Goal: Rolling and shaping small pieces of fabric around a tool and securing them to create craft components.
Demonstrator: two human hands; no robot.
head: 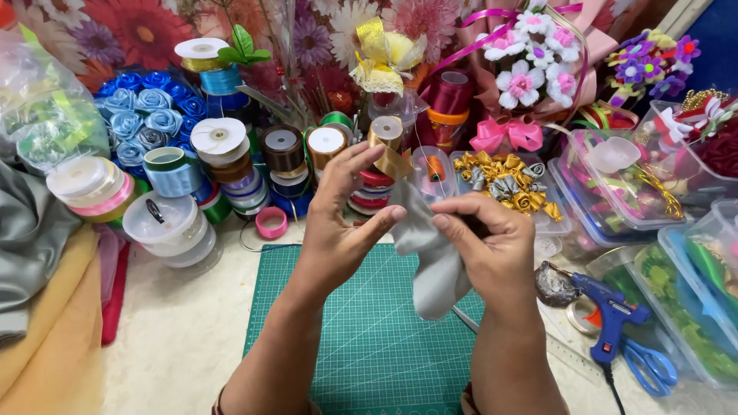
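Observation:
A strip of grey satin ribbon (437,265) hangs between my hands above the green cutting mat (369,346). My right hand (492,246) pinches its upper end, fingers curled over a folded part. The thumb and fingertips of my left hand (346,215) touch the ribbon's left edge, while the other fingers are spread upward. The lower end of the ribbon dangles loose over the mat.
Stacked ribbon spools (223,150) crowd the back. Blue satin roses (142,115) lie far left. A clear box of gold and silver roses (507,184) sits behind my right hand. To the right lie a blue glue gun (611,315) and blue scissors (649,365). Grey and yellow fabric (34,253) lies left.

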